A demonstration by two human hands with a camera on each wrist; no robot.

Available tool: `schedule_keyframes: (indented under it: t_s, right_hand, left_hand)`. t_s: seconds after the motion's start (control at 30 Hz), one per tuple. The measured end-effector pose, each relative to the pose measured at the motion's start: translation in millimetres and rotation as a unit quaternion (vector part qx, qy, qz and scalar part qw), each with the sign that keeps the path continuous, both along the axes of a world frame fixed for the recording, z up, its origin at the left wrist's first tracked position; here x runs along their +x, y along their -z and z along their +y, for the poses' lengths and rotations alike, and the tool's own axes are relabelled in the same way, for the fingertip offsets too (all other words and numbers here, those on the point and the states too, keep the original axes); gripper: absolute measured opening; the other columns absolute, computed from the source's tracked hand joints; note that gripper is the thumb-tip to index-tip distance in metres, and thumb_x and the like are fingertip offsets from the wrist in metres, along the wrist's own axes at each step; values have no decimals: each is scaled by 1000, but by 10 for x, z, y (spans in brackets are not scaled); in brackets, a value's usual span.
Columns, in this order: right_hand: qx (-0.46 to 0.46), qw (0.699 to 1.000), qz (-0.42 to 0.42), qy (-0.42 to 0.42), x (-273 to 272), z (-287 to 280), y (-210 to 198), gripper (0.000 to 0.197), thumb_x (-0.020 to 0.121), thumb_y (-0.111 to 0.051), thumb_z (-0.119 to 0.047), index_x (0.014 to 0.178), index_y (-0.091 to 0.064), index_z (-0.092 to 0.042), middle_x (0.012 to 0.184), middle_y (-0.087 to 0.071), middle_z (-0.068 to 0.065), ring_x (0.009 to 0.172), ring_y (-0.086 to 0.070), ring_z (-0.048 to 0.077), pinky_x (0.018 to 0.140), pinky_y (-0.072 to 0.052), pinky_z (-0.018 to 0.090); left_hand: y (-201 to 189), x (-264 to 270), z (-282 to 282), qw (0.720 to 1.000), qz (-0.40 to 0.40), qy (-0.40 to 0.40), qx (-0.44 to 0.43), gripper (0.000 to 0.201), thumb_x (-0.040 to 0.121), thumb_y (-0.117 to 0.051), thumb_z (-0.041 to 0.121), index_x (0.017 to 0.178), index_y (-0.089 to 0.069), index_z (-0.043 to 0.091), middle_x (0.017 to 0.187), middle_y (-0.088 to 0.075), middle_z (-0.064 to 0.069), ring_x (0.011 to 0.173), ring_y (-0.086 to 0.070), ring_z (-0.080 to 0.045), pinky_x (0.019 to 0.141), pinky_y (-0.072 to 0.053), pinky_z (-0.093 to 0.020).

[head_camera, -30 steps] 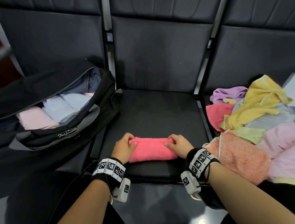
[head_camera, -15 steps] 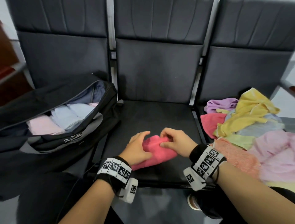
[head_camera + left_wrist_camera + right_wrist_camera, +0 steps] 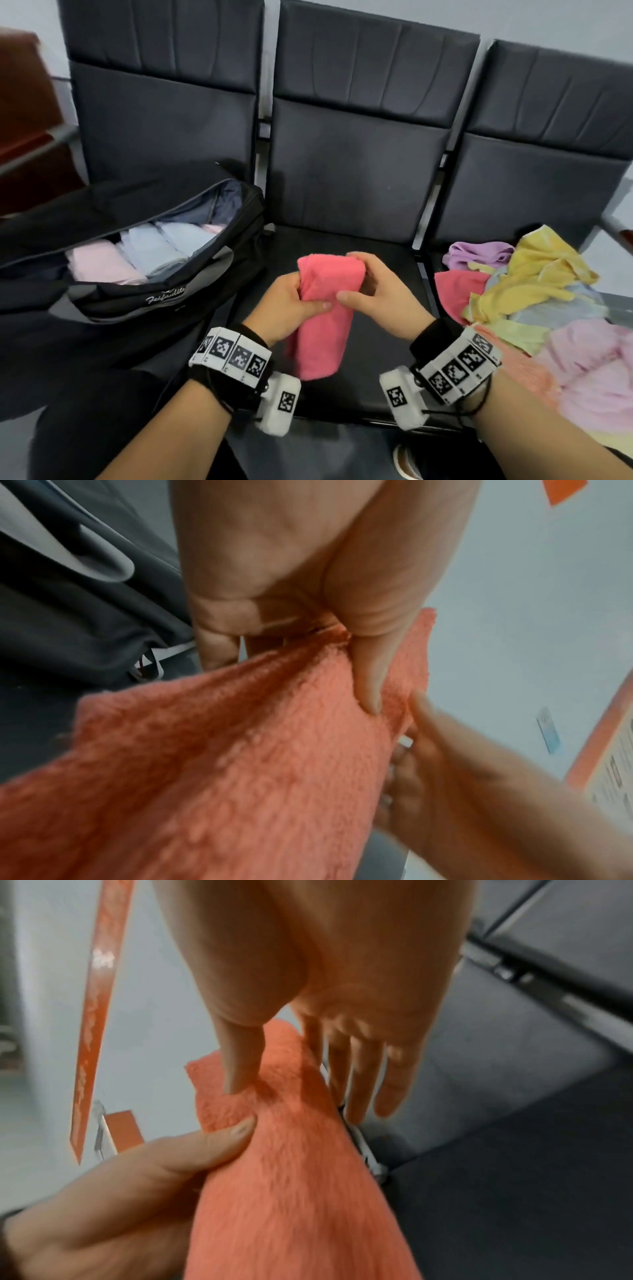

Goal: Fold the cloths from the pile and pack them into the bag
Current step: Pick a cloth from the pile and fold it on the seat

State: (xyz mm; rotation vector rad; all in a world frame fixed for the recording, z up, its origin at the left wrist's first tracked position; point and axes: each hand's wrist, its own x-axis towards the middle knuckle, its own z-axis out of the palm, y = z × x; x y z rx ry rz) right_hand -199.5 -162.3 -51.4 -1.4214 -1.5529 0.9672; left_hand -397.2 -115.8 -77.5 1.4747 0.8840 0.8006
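A folded pink cloth [image 3: 325, 318] hangs upright above the middle seat, held between both hands. My left hand [image 3: 291, 301] grips its left side, thumb across the front, as the left wrist view shows on the cloth [image 3: 240, 764]. My right hand [image 3: 373, 291] holds the upper right edge, thumb on the front and fingers behind the cloth [image 3: 301, 1177]. The open black bag [image 3: 164, 294] sits on the left seat with folded pale pink and light blue cloths inside. The pile of loose cloths [image 3: 534, 291] lies on the right seat.
Three dark chairs stand in a row with upright backs [image 3: 359, 137]. The middle seat [image 3: 387, 383] lies under the hands. A metal armrest divider [image 3: 423, 260] separates the middle and right seats. A shoe [image 3: 407, 462] shows below the seat's front edge.
The pink cloth lay flat on the middle seat a second ago; both hands have gathered it, lifted it off the seat and turned it upright. The head view has tilted upward.
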Motion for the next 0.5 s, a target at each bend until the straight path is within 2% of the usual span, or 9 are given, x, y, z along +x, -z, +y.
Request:
schedule_keyframes:
  t_s: [0.07,0.2,0.3,0.37,0.5]
  right_hand:
    - [-42,996,47,-59,-173,103,44,60,82,-79,-15,134,-49,-19,127,-65,-2,116,-64,14,99,-53,40]
    - [-24,992,70,-97,-720,423,11,51,80,-80,-15,126,-59,-20,120,-70,-3,110,-68,14,86,-56,26]
    - [-24,991,69,-115,-1145,714,-18,45,80,-80,-13,121,-63,-19,116,-72,-1,107,-69,16,85,-56,28]
    - [-24,989,56,-132,-1411,888,-4,44,79,-81,-13,120,-64,-19,114,-72,-1,106,-69,15,85,-56,28]
    - [-19,990,30,-139,-1854,1250,7,43,78,-82,-11,117,-65,-15,109,-73,1,101,-70,16,86,-58,34]
  left_hand:
    - [-87,-199,79,999,-30,-22,-9,35,81,-77,-4,114,-69,6,104,-77,-8,98,-74,-17,79,-58,-24]
    - [-221,-687,242,997,-52,-60,-11,34,82,-79,3,110,-70,19,105,-77,0,99,-74,-15,78,-59,-25]
    - [-241,-1133,359,992,-48,-114,-11,35,79,-82,5,107,-70,20,104,-77,0,99,-74,-15,82,-60,-31]
    - [-229,-1452,439,990,-35,-137,-16,38,77,-84,6,112,-70,16,106,-77,-1,101,-73,-16,86,-59,-33]
    - [-216,-2052,665,984,47,-169,5,38,79,-84,11,113,-69,18,104,-76,3,97,-73,-11,84,-58,-27]
